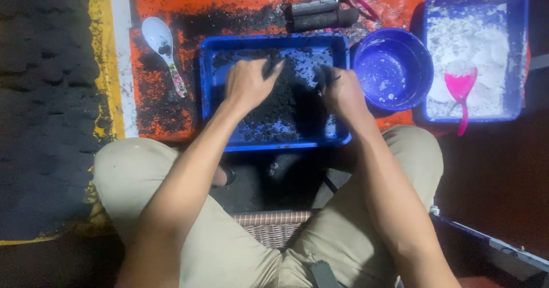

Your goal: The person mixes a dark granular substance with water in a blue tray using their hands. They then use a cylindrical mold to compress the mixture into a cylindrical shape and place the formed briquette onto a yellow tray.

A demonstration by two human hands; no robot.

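Note:
My left hand [247,84] and my right hand [341,89] are both inside a blue rectangular tray [274,145] that holds dark crumbly material [286,110]. Each hand's fingers are closed around some of that black stuff near the tray's far side; what lies between the fingers is hard to make out. Both forearms reach down from my knees, which are in khaki trousers.
A white spoon [163,45] lies left of the tray on an orange mat [154,93]. Two dark cylinders [320,13] lie behind it. To the right stand a round blue bowl [394,68] and a blue tray of white powder [474,53] with a pink scoop [460,88].

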